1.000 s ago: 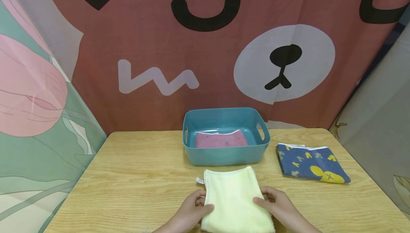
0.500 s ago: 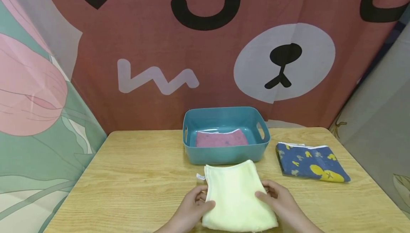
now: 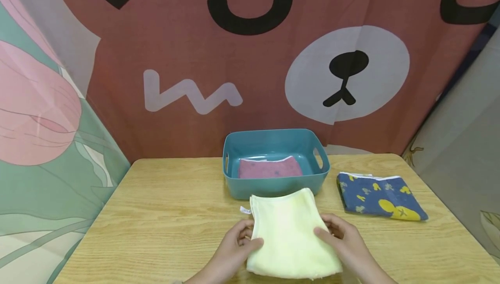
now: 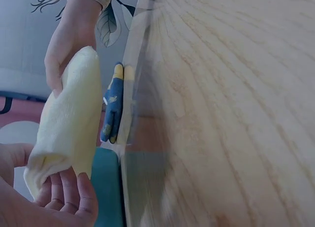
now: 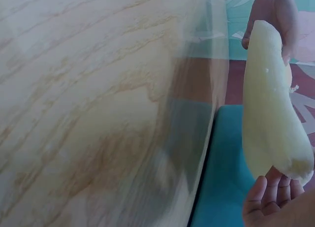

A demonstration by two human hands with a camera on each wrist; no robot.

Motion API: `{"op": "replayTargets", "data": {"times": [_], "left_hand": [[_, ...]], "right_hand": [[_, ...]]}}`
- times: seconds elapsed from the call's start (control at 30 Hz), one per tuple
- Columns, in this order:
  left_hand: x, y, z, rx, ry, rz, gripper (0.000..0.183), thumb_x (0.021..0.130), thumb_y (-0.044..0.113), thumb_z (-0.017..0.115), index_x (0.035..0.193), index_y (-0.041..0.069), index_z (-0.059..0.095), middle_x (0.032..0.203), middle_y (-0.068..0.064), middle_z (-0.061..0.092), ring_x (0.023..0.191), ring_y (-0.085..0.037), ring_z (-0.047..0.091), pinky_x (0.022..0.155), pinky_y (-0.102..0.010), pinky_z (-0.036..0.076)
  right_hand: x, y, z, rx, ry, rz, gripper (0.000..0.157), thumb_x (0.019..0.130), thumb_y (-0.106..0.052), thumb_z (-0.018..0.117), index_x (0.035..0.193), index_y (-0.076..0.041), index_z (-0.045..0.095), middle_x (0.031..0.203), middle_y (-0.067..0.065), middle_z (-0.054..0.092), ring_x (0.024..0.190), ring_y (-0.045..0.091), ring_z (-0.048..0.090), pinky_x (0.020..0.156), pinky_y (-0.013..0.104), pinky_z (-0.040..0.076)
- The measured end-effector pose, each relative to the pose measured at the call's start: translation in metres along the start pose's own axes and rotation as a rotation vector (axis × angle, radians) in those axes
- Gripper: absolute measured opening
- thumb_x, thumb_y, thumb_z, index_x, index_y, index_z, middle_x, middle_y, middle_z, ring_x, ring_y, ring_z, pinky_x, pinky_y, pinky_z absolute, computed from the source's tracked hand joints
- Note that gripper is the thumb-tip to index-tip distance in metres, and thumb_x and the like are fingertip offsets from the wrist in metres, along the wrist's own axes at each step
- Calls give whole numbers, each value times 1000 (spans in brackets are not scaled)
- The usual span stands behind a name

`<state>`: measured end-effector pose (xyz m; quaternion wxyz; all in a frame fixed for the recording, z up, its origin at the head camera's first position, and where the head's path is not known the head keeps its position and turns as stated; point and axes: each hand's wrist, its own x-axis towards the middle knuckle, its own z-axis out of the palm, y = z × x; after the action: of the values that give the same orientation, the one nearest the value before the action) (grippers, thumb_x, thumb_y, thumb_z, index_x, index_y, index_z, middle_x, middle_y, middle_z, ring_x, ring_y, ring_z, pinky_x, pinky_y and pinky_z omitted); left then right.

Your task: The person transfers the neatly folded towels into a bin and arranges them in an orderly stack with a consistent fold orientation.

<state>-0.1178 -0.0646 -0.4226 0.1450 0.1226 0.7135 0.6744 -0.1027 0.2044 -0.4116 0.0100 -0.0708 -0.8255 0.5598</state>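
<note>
Two hands are clamped on the folded yellow towel (image 3: pixel 293 240), which you hold above the wooden table (image 3: pixel 168 223) on the near side of the teal basket (image 3: pixel 269 187). Your left hand (image 3: pixel 235 249) pinches the left edge of the towel, thumb on the upper face and fingers curled behind. Your right hand (image 3: pixel 347 241) grips the opposite edge in the same manner. Observe that the towel's far edge overlaps the basket's front wall in the head view; whether the two touch cannot be told. A white label (image 3: pixel 245 210) projects from the towel's left edge, just in front of the basket. Inside the basket, note the folded pink cloth (image 3: pixel 270 169) with a white border. To the right of the basket, apart from it, the folded blue cloth (image 3: pixel 380 199) with yellow figures lies flat on the table. Behind the basket hangs a reddish-brown backdrop (image 3: pixel 187 36) printed with a bear's face.
</note>
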Motion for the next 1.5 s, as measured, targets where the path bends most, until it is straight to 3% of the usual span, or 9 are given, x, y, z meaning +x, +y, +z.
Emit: {"op": "replayTargets", "data": {"times": [0.3, 0.77, 1.1, 1.5], "left_hand": [[2, 9, -4, 48, 23, 7, 42, 94, 15, 67, 128, -7, 53, 99, -7, 61, 85, -17, 54, 75, -22, 47], [8, 17, -13, 47, 66, 51, 44, 95, 16, 67, 131, -7, 54, 102, -8, 64, 84, -17, 59, 71, -24, 51], [14, 19, -21, 55, 104, 35, 45, 95, 18, 68, 128, -9, 55, 101, -9, 65, 86, -19, 60, 70, -23, 52], [16, 23, -21, 38, 131, 37, 46, 94, 18, 70, 128, -9, 56, 99, -9, 64, 88, -18, 58, 74, -23, 51]], "right_hand": [[1, -13, 0, 53, 16, 51, 38, 92, -18, 72, 125, -1, 64, 102, 7, 69, 83, 15, 62, 68, 29, 52], [7, -29, 4, 103, 57, 0, 38, 92, -18, 72, 125, -1, 65, 109, 9, 68, 87, 11, 63, 72, 27, 54], [14, -38, 5, 176, 53, 5, 40, 93, -18, 70, 128, 1, 62, 114, 12, 68, 89, 11, 64, 73, 28, 55], [18, -43, 2, 201, 82, -8, 44, 94, -18, 69, 132, 3, 59, 108, 6, 68, 88, 11, 61, 72, 27, 54]]}}
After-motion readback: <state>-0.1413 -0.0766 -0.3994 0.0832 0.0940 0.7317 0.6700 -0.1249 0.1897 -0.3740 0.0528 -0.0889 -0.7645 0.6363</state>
